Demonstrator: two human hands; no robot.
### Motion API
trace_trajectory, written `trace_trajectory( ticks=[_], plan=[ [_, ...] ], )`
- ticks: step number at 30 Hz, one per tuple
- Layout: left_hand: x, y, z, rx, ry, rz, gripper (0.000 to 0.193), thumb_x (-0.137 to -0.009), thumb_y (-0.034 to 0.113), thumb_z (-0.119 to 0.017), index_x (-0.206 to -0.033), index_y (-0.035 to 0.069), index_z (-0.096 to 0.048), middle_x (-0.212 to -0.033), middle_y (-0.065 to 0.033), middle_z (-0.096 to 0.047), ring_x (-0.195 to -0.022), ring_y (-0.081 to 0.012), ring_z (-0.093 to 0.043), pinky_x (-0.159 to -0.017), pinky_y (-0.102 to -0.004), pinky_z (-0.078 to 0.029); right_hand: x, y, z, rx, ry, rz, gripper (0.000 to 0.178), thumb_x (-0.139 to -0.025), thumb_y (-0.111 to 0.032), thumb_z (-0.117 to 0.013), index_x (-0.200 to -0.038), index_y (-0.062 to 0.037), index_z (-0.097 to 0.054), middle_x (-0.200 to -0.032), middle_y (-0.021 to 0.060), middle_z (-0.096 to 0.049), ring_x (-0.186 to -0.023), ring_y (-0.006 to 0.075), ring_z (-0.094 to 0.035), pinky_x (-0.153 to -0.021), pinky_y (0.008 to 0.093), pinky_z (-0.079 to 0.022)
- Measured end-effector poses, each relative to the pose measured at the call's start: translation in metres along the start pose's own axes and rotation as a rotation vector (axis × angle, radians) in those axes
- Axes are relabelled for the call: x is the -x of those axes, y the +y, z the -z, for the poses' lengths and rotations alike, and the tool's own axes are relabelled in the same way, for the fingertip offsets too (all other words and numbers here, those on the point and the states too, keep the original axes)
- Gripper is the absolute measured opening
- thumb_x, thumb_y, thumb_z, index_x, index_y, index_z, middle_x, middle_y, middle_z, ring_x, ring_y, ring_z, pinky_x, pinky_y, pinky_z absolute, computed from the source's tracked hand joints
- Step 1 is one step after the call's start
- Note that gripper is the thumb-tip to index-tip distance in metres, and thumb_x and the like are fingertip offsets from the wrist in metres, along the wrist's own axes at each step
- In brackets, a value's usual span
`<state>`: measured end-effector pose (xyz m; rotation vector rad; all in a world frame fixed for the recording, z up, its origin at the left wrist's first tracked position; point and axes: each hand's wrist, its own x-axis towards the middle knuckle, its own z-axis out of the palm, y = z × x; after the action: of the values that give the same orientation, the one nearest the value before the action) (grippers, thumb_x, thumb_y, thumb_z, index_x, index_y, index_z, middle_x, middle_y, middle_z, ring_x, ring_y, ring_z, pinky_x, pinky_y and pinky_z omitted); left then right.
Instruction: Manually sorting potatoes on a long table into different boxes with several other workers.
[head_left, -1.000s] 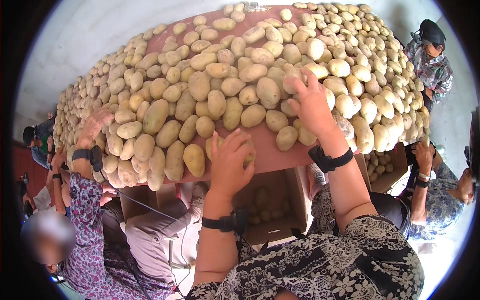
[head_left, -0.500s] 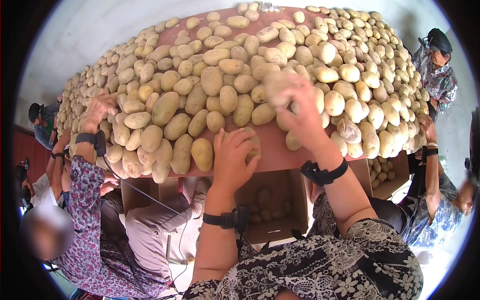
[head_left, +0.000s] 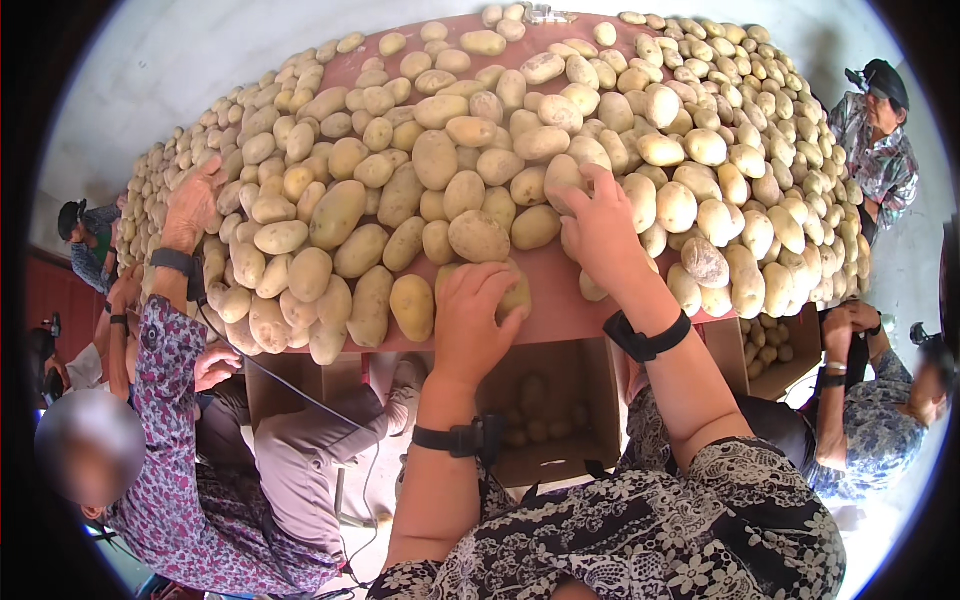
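Observation:
My left hand (head_left: 478,312) is at the table's near edge, fingers curled over a pale tan potato (head_left: 516,296) that shows beside the thumb. Just beyond those knuckles, an oval potato (head_left: 478,237) rests against others at the front of the heap. My right hand (head_left: 603,230) is farther right and reaches over the heap. Its fingers are bent and apart, nothing visibly gripped between them, and the fingertips are beside or touching an upright potato (head_left: 562,178). Part of that potato is hidden by the fingers.
A wide heap of potatoes covers most of the red table (head_left: 560,305). Below its edge stands a cardboard box (head_left: 590,450) with several potatoes; another box (head_left: 725,350) is to the right. Co-workers sit at both sides; one hand (head_left: 190,205) touches the heap at left.
The potato blurred in my right hand is no longer seen moving there; an oval potato now lies beyond my left hand. My right hand's fingers have spread. My left hand stays almost in place.

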<state>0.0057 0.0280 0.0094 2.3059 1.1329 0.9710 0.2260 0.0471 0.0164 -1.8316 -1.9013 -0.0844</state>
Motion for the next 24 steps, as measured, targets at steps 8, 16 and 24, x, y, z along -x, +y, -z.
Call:
trace_trajectory(
  ticks=[8,16,24],
  plan=[
    [-0.001,-0.003,0.003,-0.016,-0.034,-0.005,0.036,-0.066,0.009,-0.08,-0.101,0.008,-0.071,-0.115,-0.0082,-0.069,-0.109,-0.0329,-0.061,-0.097,-0.044,-0.046,-0.001,-0.02,0.011,-0.65,-0.02,0.118,0.048,-0.079,0.0,-0.071,-0.125,-0.0108,-0.065,-0.133,0.0178,-0.053,-0.12,0.0399,-0.054,-0.102,0.0463,-0.047],
    [-0.004,-0.003,0.0,-0.027,0.001,-0.007,0.033,-0.067,0.009,-0.08,-0.099,0.007,-0.071,-0.113,-0.0077,-0.07,-0.107,-0.0326,-0.061,-0.096,-0.0434,-0.047,0.009,-0.009,0.015,-0.367,-0.041,0.153,0.05,-0.077,-0.006,-0.072,-0.127,-0.0143,-0.065,-0.142,0.0172,-0.051,-0.126,0.037,-0.051,-0.107,0.0496,-0.041],
    [-0.003,-0.004,-0.002,-0.012,0.048,-0.029,0.03,-0.068,0.01,-0.08,-0.097,0.007,-0.072,-0.109,-0.0079,-0.071,-0.105,-0.0318,-0.062,-0.094,-0.0424,-0.048,0.016,0.045,0.034,0.475,-0.008,-0.142,0.055,-0.079,-0.013,-0.073,-0.132,-0.0182,-0.059,-0.131,0.0115,-0.055,-0.133,0.0343,-0.046,-0.114,0.0701,-0.026]
  ],
)
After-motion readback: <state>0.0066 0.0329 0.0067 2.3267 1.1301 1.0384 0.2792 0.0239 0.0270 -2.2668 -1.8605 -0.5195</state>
